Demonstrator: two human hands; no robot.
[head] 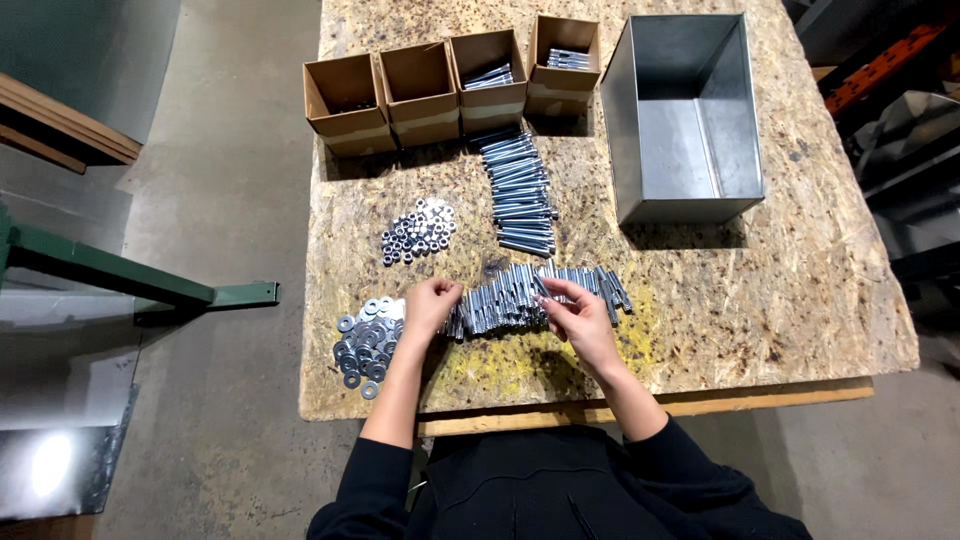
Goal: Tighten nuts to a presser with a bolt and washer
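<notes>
Ahead of you, the counter is a rough chipboard slab. Along its far edge sit four small cardboard boxes in a row, side by side; the two on the right hold bolts. Right of them stands an open grey metal bin. A pile of nuts lies mid-left. On the concrete floor to your left, a green steel frame.
</notes>
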